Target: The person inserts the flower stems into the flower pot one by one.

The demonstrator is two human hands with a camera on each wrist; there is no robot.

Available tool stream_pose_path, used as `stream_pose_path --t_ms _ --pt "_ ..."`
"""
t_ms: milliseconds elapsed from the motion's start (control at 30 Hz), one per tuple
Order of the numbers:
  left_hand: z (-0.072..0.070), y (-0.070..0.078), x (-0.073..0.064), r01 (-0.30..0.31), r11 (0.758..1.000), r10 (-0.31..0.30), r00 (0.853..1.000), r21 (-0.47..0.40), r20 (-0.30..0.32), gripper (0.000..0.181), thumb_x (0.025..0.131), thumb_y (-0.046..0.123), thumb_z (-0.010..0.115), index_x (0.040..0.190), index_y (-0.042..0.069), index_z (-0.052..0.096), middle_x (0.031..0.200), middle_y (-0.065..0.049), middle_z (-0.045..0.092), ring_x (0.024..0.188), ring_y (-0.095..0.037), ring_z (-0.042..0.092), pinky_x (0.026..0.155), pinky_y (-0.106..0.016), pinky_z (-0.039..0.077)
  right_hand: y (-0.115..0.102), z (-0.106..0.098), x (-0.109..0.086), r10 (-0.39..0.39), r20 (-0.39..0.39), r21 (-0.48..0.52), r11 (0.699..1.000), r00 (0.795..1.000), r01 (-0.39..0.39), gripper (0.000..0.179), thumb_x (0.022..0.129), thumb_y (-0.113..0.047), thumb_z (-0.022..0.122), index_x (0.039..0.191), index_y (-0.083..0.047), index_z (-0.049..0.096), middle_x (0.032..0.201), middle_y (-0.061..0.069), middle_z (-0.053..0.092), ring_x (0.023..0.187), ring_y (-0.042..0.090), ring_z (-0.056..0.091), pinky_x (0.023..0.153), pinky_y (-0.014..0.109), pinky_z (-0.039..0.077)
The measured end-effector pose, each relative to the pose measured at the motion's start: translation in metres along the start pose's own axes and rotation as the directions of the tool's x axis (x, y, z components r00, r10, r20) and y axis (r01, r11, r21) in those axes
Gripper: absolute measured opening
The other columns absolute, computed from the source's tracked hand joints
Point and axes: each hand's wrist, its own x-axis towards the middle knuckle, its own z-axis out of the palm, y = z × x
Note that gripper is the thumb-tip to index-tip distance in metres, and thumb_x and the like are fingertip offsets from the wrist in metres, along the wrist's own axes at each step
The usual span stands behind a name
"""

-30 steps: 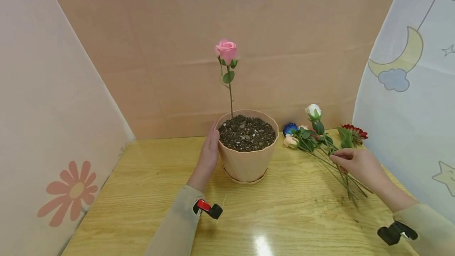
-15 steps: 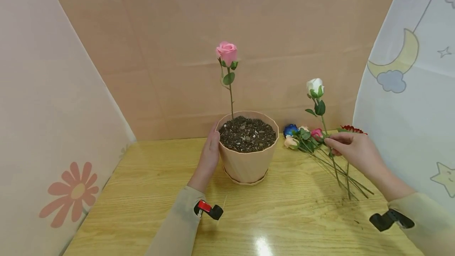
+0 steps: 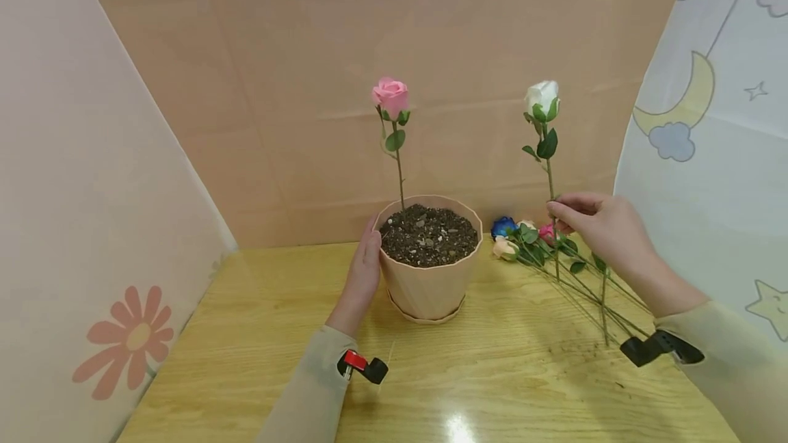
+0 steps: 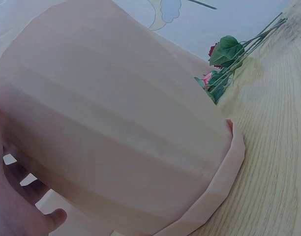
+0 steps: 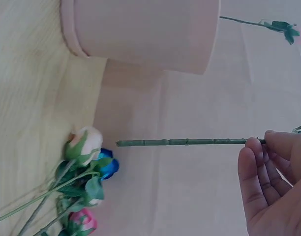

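My right hand (image 3: 606,227) pinches the stem of a white rose (image 3: 542,100) between thumb and fingers. The rose stands upright, bloom on top. In the right wrist view its bare lower stem (image 5: 190,141) ends freely in the air. My left hand (image 3: 358,279) rests along the left side of a peach flowerpot (image 3: 427,292), fingers extended against the wall; some fingers are hidden behind it. Dark soil (image 3: 425,234) fills the pot, which stands on a saucer (image 3: 431,320). A pink rose (image 3: 390,96) stands upright in the soil near the back left rim.
Right of the pot lie several flowers, including a blue rose (image 3: 503,226), a cream rose (image 3: 505,247) and a deep pink rose (image 3: 547,233), stems pointing to the front right. A red flower (image 4: 214,51) shows in the left wrist view. Fabric walls (image 3: 308,33) enclose the wooden table (image 3: 277,313).
My right hand has lifted the white rose up off the pile of flowers and moved slightly left. My left hand keeps its place on the pot.
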Motion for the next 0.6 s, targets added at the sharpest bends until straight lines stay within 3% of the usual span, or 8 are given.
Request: stream_pose_path --t_ms 233,467,600 --pt "0.001 -0.001 -0.001 0.004 1.0 -0.004 1.0 0.001 0.002 0.053 0.111 0.048 0.025 0.162 0.034 0.021 0.166 0.006 0.02 0.151 -0.014 0.015 0.122 -0.045 0.013 -0.029 0.003 0.009 -0.024 -0.029 0.092 0.995 0.999 0.027 0.053 0.089 -0.065 0.063 0.115 -0.02 0.075 0.098 0.003 0.076 0.087 0.014 0.068 0.072 0.025 0.047" --pt "-0.004 0.04 -0.015 0.022 1.0 -0.022 0.999 -0.002 0.041 0.052 0.113 0.031 0.024 0.163 0.014 0.019 0.167 -0.008 0.018 0.152 -0.024 0.013 0.122 -0.046 0.013 -0.056 0.009 0.024 -0.065 -0.071 0.206 0.975 0.995 0.078 0.05 0.09 -0.06 0.067 0.112 -0.015 0.075 0.092 0.005 0.075 0.085 0.017 0.07 0.071 0.025 0.047" --pt "-0.003 0.041 -0.016 0.011 1.0 -0.011 0.999 -0.001 0.042 0.052 0.113 0.031 0.024 0.163 0.014 0.019 0.167 -0.008 0.018 0.152 -0.024 0.013 0.122 -0.046 0.013 -0.073 0.012 0.032 -0.072 -0.067 0.276 0.957 0.995 0.088 0.048 0.091 -0.056 0.068 0.113 -0.014 0.074 0.093 0.003 0.075 0.086 0.015 0.069 0.08 0.024 0.048"
